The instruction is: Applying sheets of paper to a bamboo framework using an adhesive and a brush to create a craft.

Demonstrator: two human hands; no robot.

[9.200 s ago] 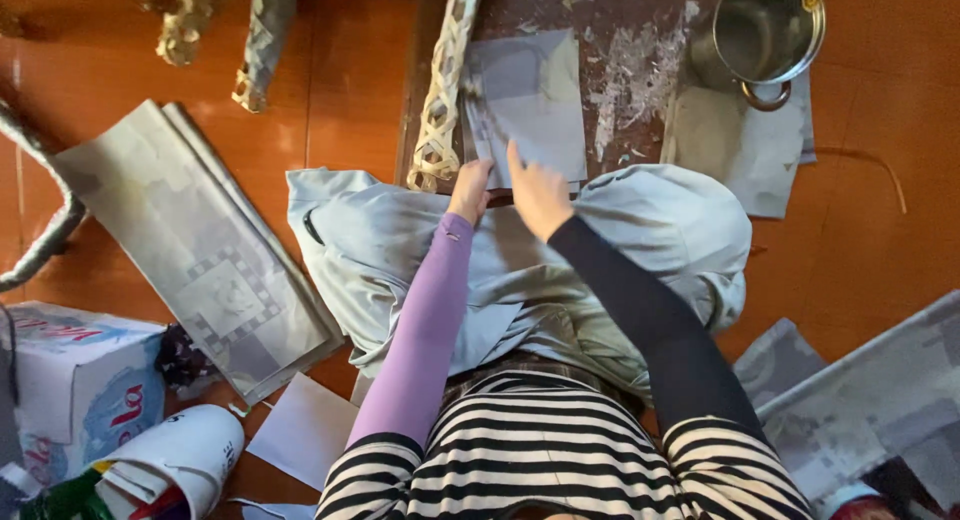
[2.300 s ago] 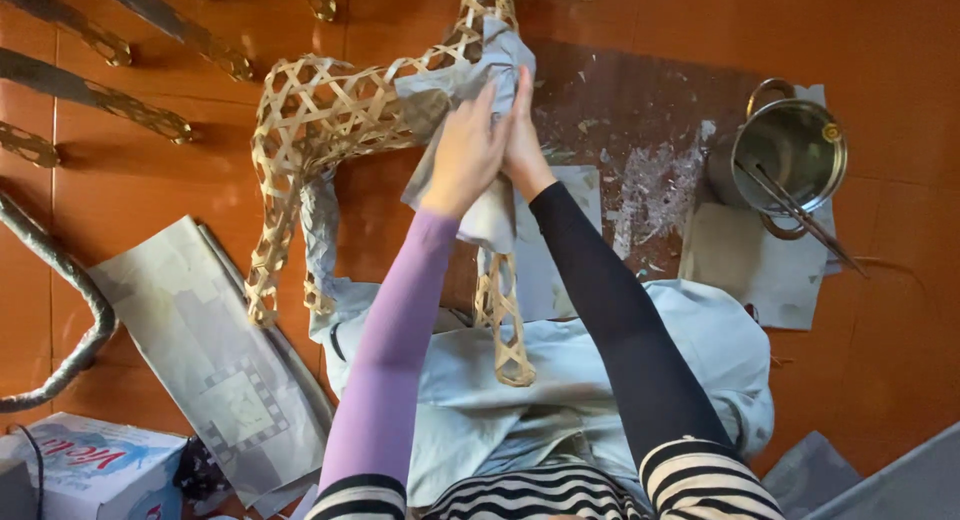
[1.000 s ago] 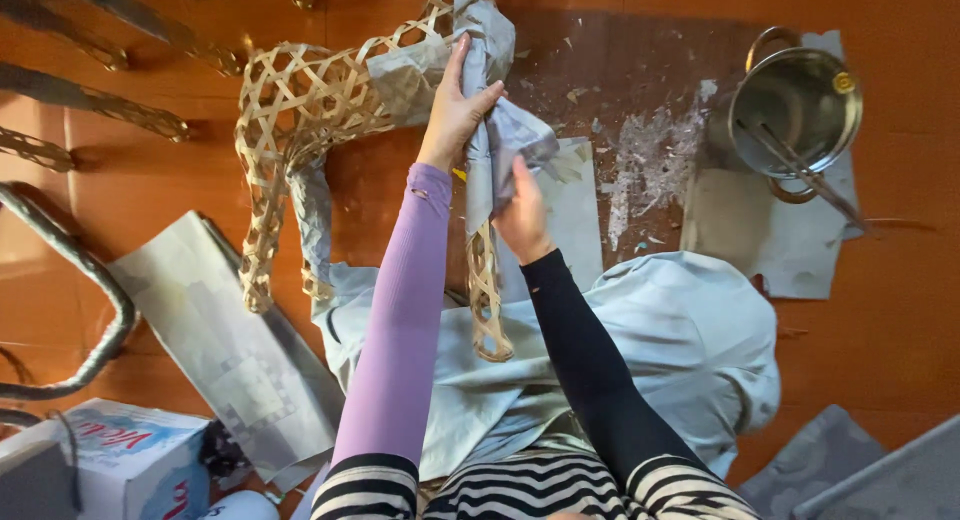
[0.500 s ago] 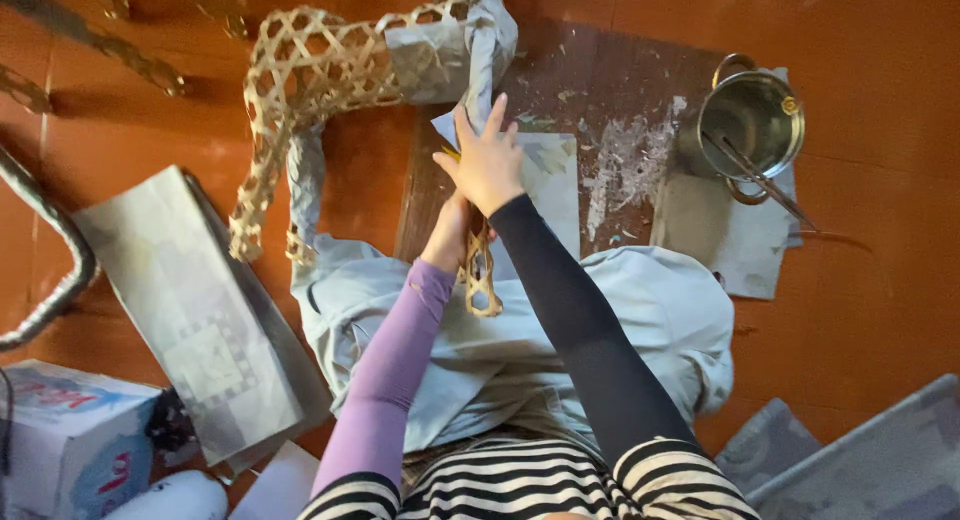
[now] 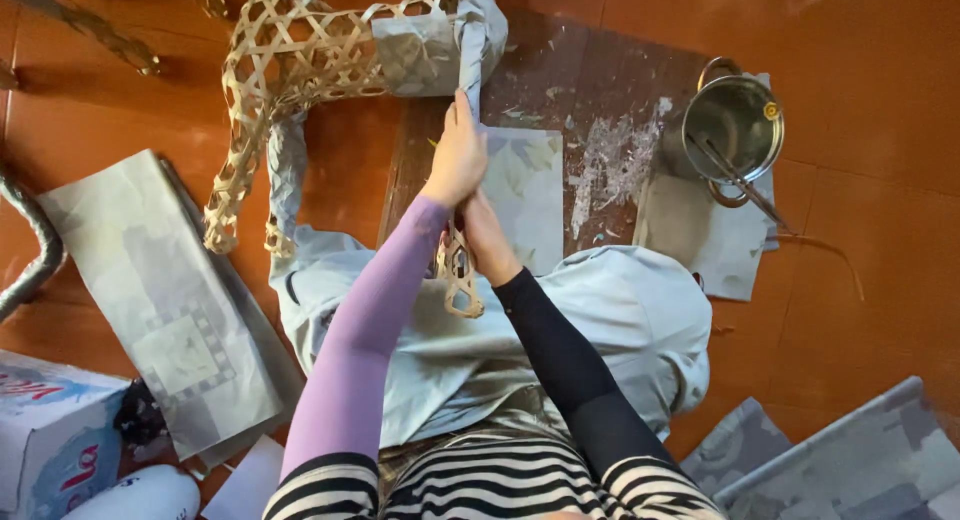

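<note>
A woven bamboo frame (image 5: 300, 50) shaped like a four-legged animal stands on the floor in front of me. Grey paper (image 5: 478, 30) is wrapped over its right end and runs down one leg. My left hand (image 5: 455, 160), in a purple sleeve, is closed around that paper-covered leg. My right hand (image 5: 487, 238), in a black sleeve, grips the same leg just below, above its bare woven foot (image 5: 458, 285). A loose paper sheet (image 5: 528, 190) lies right of the hands on a dark board (image 5: 580, 90).
A metal pot (image 5: 735, 130) with a stick in it sits on paper at the right. Folded newspaper (image 5: 170, 300) lies at the left, with a cardboard box (image 5: 45, 440) at the lower left. More sheets (image 5: 850, 460) lie at the lower right.
Both hands have worked down from the frame's top onto the leg. In the last half second my left hand rose above the right, and my right hand slid lower.
</note>
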